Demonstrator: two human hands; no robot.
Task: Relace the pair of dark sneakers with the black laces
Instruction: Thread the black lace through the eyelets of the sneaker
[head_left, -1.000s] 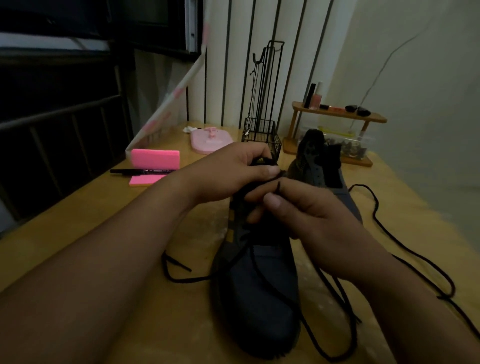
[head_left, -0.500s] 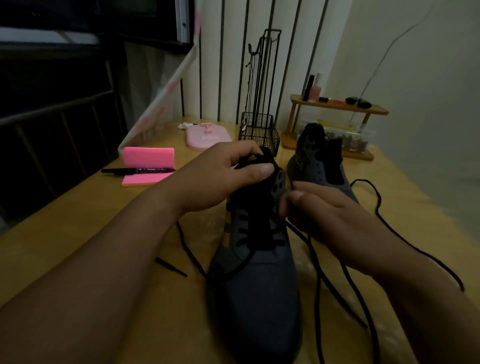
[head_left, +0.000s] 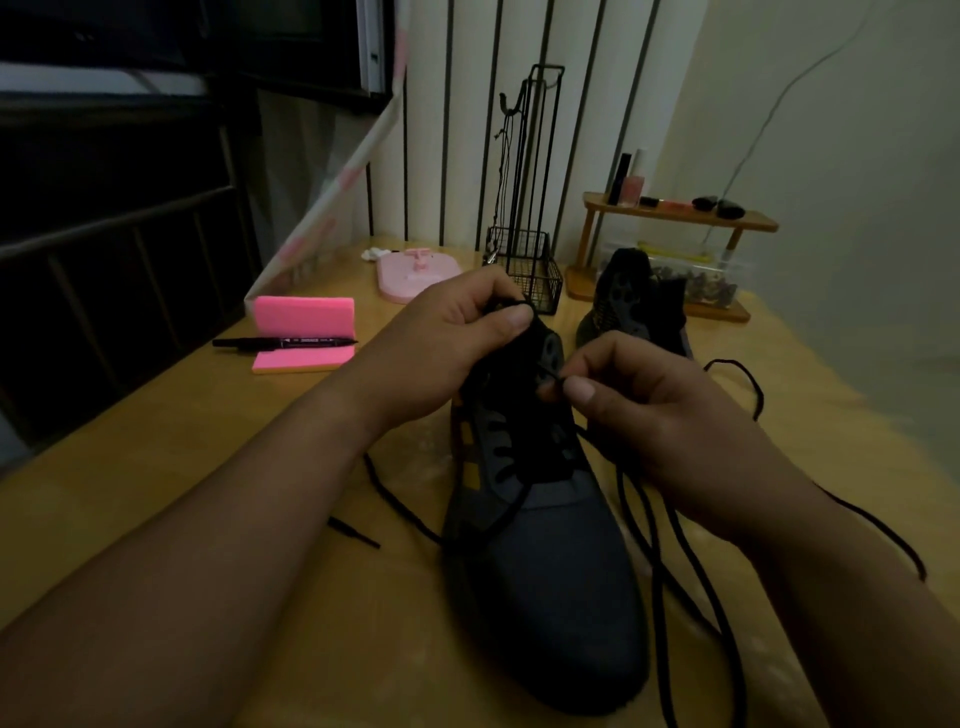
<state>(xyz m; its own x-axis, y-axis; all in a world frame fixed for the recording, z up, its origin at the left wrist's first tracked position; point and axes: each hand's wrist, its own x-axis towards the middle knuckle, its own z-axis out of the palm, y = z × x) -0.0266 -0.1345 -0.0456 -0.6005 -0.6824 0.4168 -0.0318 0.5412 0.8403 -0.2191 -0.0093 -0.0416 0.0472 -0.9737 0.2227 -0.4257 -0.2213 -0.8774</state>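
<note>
Sneaker (head_left: 550, 566) collar held in left hand's (head_left: 441, 338) grip, right hand (head_left: 660, 415) pinching black lace (head_left: 552, 380) — tip indistinct.

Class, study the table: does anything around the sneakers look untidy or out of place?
Only the black laces: they sprawl loose over the table on both sides of the near sneaker. Nothing looks spilled or damaged.

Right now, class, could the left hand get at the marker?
Probably yes: the marker lies bare on the table left of the left hand, with nothing between. That hand grips the sneaker, though, and must let go first.
</note>
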